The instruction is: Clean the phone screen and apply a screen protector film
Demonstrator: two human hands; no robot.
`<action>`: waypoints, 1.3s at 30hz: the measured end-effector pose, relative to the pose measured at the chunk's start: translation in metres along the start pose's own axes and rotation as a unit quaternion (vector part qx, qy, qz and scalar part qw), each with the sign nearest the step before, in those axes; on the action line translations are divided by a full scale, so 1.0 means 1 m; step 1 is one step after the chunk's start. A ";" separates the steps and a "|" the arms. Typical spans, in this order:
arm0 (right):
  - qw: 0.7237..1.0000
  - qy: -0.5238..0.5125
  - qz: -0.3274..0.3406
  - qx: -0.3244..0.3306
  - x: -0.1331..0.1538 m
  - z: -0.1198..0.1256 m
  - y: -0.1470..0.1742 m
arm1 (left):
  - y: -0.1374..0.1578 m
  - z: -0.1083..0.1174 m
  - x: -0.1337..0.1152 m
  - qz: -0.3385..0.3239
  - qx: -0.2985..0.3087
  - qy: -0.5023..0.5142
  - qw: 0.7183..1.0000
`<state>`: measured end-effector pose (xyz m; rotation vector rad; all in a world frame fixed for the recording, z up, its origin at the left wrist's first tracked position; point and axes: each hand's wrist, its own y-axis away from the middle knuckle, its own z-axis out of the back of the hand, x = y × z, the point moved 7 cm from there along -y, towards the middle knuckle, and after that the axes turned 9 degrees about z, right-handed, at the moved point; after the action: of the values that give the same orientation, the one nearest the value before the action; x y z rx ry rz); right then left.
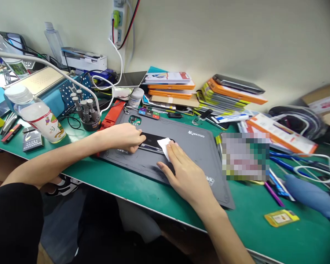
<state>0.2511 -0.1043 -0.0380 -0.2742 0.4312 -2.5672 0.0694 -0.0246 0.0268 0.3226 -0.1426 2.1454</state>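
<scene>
A dark phone with a glossy black screen lies on a grey work mat. My left hand is closed at the phone's left end, its curled fingers gripping the edge. On the right part of the screen is a white wipe, pressed down under the fingertips of my right hand. Those fingers lie extended together over the wipe, with the thumb apart. The two hands cover both ends of the phone.
Left of the mat stand a holder of screwdrivers and a drink bottle. Stacked orange boxes line the wall. To the right lie a blue air blower, a yellow lighter and cables. The green table's front edge runs before me.
</scene>
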 end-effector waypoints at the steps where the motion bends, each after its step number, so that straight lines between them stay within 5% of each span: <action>1: 1.000 0.000 0.002 0.001 0.000 0.000 0.000 | 0.000 0.001 0.000 0.000 -0.002 0.001 1.000; 28: 0.998 0.028 0.042 -0.038 0.004 -0.003 0.004 | 0.002 -0.002 -0.005 0.022 0.016 0.036 0.999; 39: 0.995 -0.028 0.086 -0.047 -0.013 -0.032 0.034 | 0.006 -0.001 -0.010 0.004 0.012 0.064 0.998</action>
<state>0.2692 -0.1173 -0.0817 -0.3287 0.5329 -2.3699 0.0693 -0.0354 0.0229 0.1986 -0.0443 2.1696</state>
